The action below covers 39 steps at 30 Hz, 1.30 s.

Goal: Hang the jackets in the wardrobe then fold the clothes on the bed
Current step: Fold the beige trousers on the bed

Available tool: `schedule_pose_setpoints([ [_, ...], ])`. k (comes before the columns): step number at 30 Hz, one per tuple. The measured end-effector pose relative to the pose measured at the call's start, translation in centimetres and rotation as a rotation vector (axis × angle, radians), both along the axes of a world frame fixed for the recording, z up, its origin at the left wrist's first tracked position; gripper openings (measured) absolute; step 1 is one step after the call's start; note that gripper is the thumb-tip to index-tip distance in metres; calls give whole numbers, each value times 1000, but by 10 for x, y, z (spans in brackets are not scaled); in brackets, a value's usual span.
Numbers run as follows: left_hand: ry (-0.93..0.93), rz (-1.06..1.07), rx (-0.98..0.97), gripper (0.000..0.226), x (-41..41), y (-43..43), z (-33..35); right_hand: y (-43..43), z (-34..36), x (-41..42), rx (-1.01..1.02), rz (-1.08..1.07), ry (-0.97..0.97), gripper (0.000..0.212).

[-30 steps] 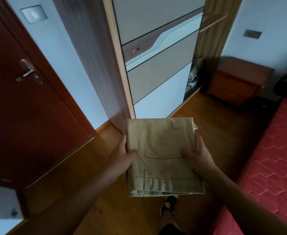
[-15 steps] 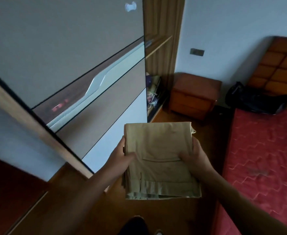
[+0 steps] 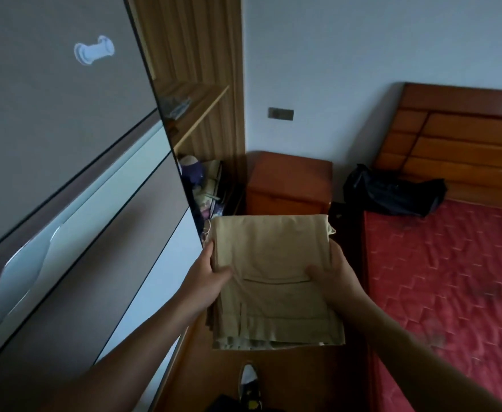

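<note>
1. The wardrobe (image 3: 65, 162) door hid any hung jackets, so that step could not be judged.
2. The left hand (image 3: 211, 278) gripped 1 edge of the folded khaki trousers (image 3: 273, 281), held in the air beside the wardrobe.
3. The right hand (image 3: 333, 275) gripped the other edge.
4. 1 dark garment (image 3: 392, 194) lay crumpled on the bed (image 3: 451, 292), probably left to fold.
5. No writing was readable.

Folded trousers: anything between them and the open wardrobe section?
Nothing visible. Left hand and right hand grip the folded trousers before the open section; the sliding door stands left of it. Clutter sits in its bottom.
</note>
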<state>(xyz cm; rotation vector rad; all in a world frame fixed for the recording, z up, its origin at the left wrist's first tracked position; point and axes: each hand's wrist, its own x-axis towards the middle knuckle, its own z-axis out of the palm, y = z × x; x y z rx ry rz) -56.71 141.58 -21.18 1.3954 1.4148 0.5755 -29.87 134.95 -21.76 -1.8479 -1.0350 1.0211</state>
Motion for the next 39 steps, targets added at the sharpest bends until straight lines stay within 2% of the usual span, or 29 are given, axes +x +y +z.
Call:
schedule_pose_setpoints([
  [8,3,7,4,72,37,140,11,143,14,38,10,2,69,85],
  [13,18,79,-3,78,55,217,9,237,6,60,25,56,110,80],
  [21,16,257,22,71,115,344,6,413,-5,124,63,261,126,77],
  [26,-10,402,13,77,151,409,18,521,11,159,60,434,74,69],
  [29,-33,491,2,78,158,445,23,576,19,163,68,503,96,62],
  [33,-41,579,5,78,155,487,26,641,26,151,59,586,111,66],
  [39,-92,679,29,84,125,560,22,744,33,110,76,685,104,60],
])
